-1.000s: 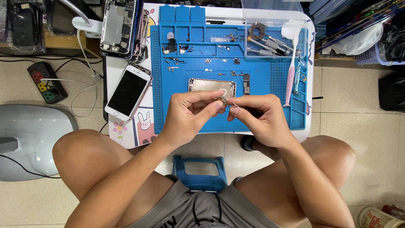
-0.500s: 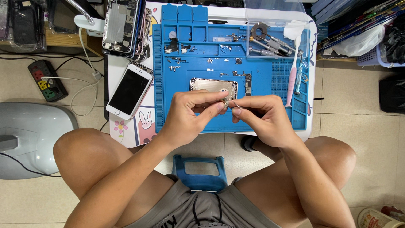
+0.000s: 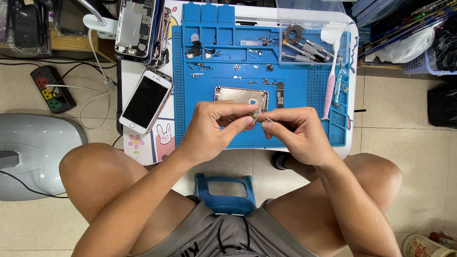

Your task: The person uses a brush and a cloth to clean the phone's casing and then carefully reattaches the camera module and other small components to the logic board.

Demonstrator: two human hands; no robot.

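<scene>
While the left hand [image 3: 214, 128] is pinching a small metallic part [image 3: 255, 115] between thumb and forefinger, the right hand [image 3: 297, 131] is closing its own fingertips on the same piece from the other side, where a thin wire-like end is sticking out; what the part is stays too small to tell. Both hands are hovering together just above the near edge of the blue repair mat [image 3: 304, 90]. Just beyond the fingers, a silver phone back housing [image 3: 240, 95] is lying flat on the mat, with tiny screws and brackets scattered farther up. A pink-handled tool [image 3: 329, 93] is lying to the right of the housing, near a clear tray of metal tools [image 3: 304, 47]. Left of the mat, a white phone [image 3: 145, 100] is resting screen-up on the small white table [image 3: 143, 147], and an opened phone chassis [image 3: 135, 26] is sitting beyond it. Below the hands, a blue stool [image 3: 223, 195] is showing between the person's knees.
</scene>
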